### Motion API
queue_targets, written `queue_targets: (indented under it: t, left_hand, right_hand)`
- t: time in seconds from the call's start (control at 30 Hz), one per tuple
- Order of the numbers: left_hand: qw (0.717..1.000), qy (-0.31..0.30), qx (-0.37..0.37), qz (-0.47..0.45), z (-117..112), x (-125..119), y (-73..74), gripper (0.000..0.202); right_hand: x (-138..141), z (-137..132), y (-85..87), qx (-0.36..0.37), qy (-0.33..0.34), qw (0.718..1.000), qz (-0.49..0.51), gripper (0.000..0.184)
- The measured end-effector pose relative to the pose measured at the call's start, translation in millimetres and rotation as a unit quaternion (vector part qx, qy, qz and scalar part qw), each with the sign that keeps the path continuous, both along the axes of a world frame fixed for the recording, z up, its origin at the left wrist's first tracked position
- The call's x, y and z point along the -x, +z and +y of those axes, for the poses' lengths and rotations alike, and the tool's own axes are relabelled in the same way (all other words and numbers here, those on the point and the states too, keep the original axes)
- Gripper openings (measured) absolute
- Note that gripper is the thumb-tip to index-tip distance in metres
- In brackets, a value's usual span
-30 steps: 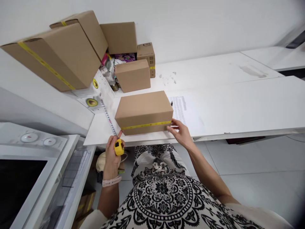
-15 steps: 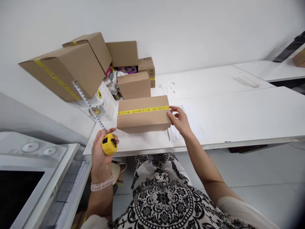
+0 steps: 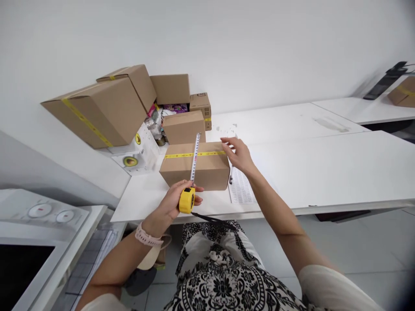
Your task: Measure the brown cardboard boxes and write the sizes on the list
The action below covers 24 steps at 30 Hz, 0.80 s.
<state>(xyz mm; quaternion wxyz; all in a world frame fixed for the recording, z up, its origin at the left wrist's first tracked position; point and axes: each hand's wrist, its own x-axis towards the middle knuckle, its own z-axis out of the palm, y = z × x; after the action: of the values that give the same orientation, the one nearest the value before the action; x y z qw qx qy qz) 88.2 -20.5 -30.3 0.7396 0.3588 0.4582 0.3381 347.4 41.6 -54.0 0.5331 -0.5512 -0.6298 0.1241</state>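
Note:
My left hand is wrapped round a yellow tape measure, in front of a closed cardboard box. Its white blade sticks out away from me, over the top of the box from front to back. A black wrist strap hangs from the case. The box lies on the white table, with yellow printed tape along its top. At the box's upper right end is my right hand, fingers apart and holding nothing. Whether its fingertips touch the cardboard I cannot tell.
Other cardboard boxes are stacked at the back left on a white avocado-printed box. A printed sheet with a pen lies right of the measured box. A white microwave stands at lower left. The table stretches right.
My left hand has moved right with the tape measure, and the blade now lies across the box instead of pointing up left. My right hand has lifted to the box's far right corner.

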Motion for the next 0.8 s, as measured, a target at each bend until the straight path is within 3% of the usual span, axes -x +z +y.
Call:
queue_targets:
  t: [0.17, 0.4, 0.6, 0.8]
  left_hand:
    - [1.0, 0.007, 0.008, 0.018, 18.7, -9.4, 2.3, 0.009]
    - [0.999, 0.018, 0.021, 0.041, 24.6, -20.9, 5.2, 0.01]
    - [0.998, -0.003, 0.055, 0.031, 28.9, -22.5, 3.8, 0.015]
    - [0.997, -0.001, 0.082, -0.01, 30.1, -16.7, 2.8, 0.012]
  right_hand:
    - [20.0, 57.3, 23.8, 0.012, 0.103, 0.994, -0.027, 0.035]
    - [35.7, 114.1, 13.3, 0.096, 0.085, 0.991, -0.049, 0.028]
    - [31.8, 125.5, 6.7, 0.188, 0.069, 0.978, -0.058, 0.02]
    - [31.3, 124.7, 5.4, 0.228, 0.072, 0.969, -0.068, 0.018]
